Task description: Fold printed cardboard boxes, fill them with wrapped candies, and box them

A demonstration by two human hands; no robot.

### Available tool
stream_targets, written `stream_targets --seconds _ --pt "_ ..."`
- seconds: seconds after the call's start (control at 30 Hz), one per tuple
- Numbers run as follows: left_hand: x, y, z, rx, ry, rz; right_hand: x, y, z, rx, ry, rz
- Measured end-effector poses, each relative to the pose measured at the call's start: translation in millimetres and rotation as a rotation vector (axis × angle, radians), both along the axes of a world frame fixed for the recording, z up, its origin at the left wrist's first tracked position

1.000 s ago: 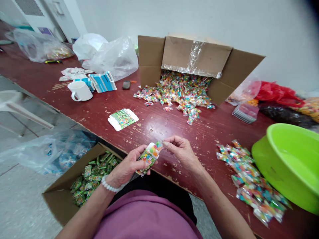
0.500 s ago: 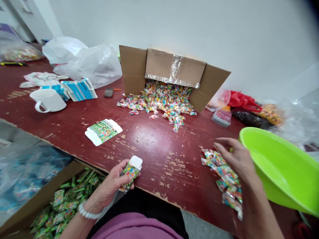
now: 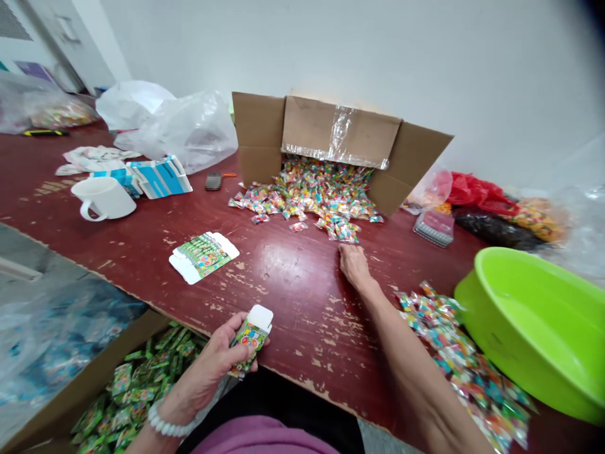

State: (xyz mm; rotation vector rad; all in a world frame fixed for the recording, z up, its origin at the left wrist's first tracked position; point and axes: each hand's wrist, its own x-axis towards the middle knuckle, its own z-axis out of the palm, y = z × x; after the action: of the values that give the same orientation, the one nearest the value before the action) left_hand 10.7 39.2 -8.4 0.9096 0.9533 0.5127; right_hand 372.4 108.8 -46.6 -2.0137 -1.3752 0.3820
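Note:
My left hand (image 3: 222,350) holds a small green printed box (image 3: 250,340) near the table's front edge, its white end flap standing up. My right hand (image 3: 354,266) is stretched forward at the front of the wrapped candies (image 3: 321,192) that spill from a cardboard box (image 3: 340,129). Its fingers are bent together at the nearest candies, and whatever they pinch is hidden. A stack of flat green cartons (image 3: 204,256) lies left of centre. More wrapped candies (image 3: 454,347) form a long pile beside my right forearm.
A green basin (image 3: 534,334) stands at the right. A white mug (image 3: 104,198), blue-white cartons (image 3: 161,177) and plastic bags (image 3: 189,129) are at the left. Below the table edge, an open box holds filled green packets (image 3: 137,384). Red bags (image 3: 479,192) lie at the back right.
My right hand has moved from the right-hand candy pile, forward and left to the spilled candies, and its fingers have closed together. My left hand still holds the small box.

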Motion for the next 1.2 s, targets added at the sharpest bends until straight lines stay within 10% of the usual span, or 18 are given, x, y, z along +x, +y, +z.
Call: stream_targets --seconds 0.4,1.2 --pt "13 -10 10.7 0.052 -0.066 -0.113 -102 -87 60.0 -0.091 1.098 0.271" --pt "24 -40 20.4 0.163 -0.047 -0.194 -151 -130 67.6 0.102 0.812 0.263"
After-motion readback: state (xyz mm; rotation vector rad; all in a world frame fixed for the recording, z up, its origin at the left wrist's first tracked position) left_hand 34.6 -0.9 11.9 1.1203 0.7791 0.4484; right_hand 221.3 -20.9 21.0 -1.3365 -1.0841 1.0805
